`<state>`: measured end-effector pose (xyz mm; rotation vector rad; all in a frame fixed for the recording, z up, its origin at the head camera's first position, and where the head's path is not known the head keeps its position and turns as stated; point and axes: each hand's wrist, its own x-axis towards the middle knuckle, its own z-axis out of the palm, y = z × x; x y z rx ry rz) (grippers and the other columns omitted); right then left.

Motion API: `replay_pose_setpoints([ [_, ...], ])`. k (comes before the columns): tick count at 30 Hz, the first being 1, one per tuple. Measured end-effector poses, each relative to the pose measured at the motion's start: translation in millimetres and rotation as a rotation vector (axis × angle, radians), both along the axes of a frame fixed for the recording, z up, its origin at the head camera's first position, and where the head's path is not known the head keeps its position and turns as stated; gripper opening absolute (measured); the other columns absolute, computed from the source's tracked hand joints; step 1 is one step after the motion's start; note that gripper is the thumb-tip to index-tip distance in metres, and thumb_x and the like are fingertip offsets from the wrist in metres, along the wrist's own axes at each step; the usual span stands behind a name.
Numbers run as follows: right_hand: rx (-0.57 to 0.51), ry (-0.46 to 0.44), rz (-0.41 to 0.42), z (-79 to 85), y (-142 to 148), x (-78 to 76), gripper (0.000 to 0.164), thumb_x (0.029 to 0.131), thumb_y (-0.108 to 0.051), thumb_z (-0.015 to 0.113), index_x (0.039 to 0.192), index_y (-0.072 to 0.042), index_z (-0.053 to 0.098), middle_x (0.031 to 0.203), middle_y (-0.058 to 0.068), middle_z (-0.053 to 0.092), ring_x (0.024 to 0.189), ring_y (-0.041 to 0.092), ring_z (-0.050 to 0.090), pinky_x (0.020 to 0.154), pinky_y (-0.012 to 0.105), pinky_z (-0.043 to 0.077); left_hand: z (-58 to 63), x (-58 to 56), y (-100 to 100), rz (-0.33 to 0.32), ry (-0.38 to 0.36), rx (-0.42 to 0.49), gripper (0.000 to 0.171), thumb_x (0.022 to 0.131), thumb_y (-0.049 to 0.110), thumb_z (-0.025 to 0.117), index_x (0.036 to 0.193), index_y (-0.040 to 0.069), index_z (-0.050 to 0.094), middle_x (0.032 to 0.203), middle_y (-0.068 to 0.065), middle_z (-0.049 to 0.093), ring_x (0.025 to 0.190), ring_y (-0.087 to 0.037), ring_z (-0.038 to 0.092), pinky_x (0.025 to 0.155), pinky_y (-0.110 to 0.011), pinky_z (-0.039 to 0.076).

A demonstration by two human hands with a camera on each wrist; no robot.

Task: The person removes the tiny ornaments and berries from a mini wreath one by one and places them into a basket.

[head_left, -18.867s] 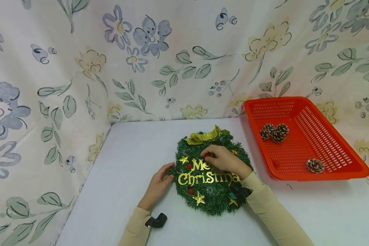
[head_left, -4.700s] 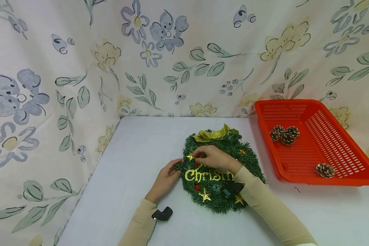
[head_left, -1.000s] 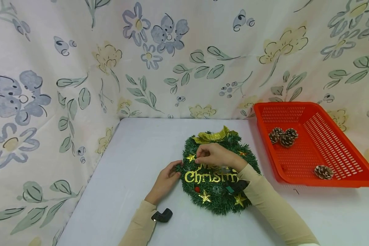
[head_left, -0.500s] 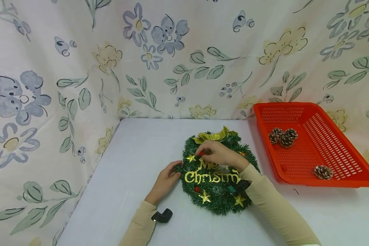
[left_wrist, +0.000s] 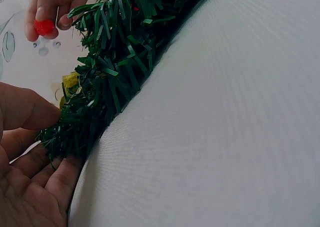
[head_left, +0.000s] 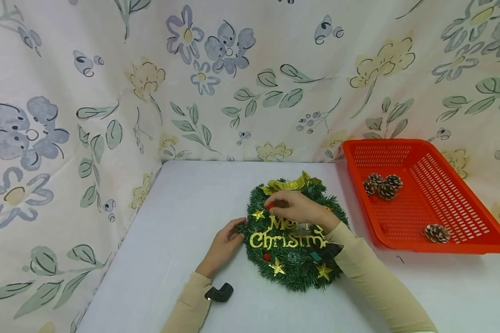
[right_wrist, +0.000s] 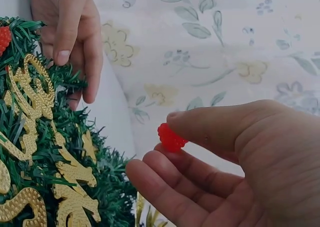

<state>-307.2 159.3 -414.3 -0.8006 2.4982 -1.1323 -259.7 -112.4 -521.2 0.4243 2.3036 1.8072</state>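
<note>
A green tinsel wreath point(head_left: 291, 280) lies on the white table, with gold "Merry Christmas" lettering point(head_left: 275, 240), gold stars point(head_left: 277, 267) and a gold bow point(head_left: 289, 184). My right hand point(head_left: 300, 208) is above its upper left part and pinches a bumpy red berry point(right_wrist: 171, 138) between thumb and fingers. In the right wrist view that berry is off the greenery. At the wreath's left edge my left hand point(head_left: 222, 245) holds the tinsel, thumb above and fingers underneath, as the left wrist view shows. Another red berry point(head_left: 266, 256) sits low on the wreath.
A red perforated basket point(head_left: 360, 208) stands at the right on the table. Inside are a cluster of pine cones point(head_left: 387, 190) and one lone pine cone point(head_left: 437, 233). A floral curtain point(head_left: 250, 115) hangs behind the table and along its left side.
The red berry left of the lettering, on the wreath 4.7 s ago, is now in my right fingers. That hand has risen slightly over the last second; my left hand stays put.
</note>
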Motion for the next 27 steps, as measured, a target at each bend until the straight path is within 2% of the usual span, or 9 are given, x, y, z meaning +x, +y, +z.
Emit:
replay_pose_setpoints([
  [11, -0.013, 0.016, -0.002, 5.0, 4.7, -3.3, 0.029, 0.100, -0.018, 0.064, 0.128, -0.010, 0.068, 0.106, 0.004, 0.071, 0.082, 0.016, 0.066, 0.066, 0.029, 0.055, 1.4, 2.1, 0.6, 0.006, -0.024, 0.013, 0.050, 0.100, 0.000, 0.054, 0.150, 0.008, 0.048, 0.149, -0.017, 0.054, 0.142, -0.034, 0.048, 0.109, -0.027, 0.050],
  [14, -0.023, 0.027, 0.001, 7.2, 5.5, -3.3, 0.028, 0.100, -0.017, 0.064, 0.126, -0.008, 0.067, 0.105, 0.006, 0.072, 0.085, 0.015, 0.068, 0.070, 0.029, 0.058, 1.1, 2.3, 0.5, 0.004, -0.017, 0.013, 0.051, 0.100, 0.000, 0.055, 0.150, 0.007, 0.048, 0.149, -0.018, 0.054, 0.142, -0.034, 0.048, 0.108, -0.027, 0.050],
  [20, -0.032, 0.020, -0.025, 10.7, 7.2, -3.6, 0.025, 0.100, -0.016, 0.065, 0.123, -0.010, 0.067, 0.107, 0.010, 0.073, 0.091, 0.022, 0.071, 0.077, 0.028, 0.060, 0.6, 2.2, 0.4, 0.009, -0.017, 0.010, 0.050, 0.100, 0.000, 0.055, 0.149, 0.008, 0.049, 0.149, -0.016, 0.054, 0.142, -0.033, 0.049, 0.108, -0.027, 0.051],
  [27, -0.033, 0.033, -0.032, 19.4, 13.6, -2.6, 0.023, 0.099, -0.015, 0.065, 0.121, -0.010, 0.069, 0.108, 0.015, 0.073, 0.092, 0.030, 0.072, 0.076, 0.027, 0.059, -1.3, 1.0, -0.9, 0.000, -0.011, -0.001, 0.050, 0.101, 0.002, 0.055, 0.150, 0.008, 0.048, 0.149, -0.016, 0.054, 0.143, -0.033, 0.048, 0.110, -0.031, 0.050],
])
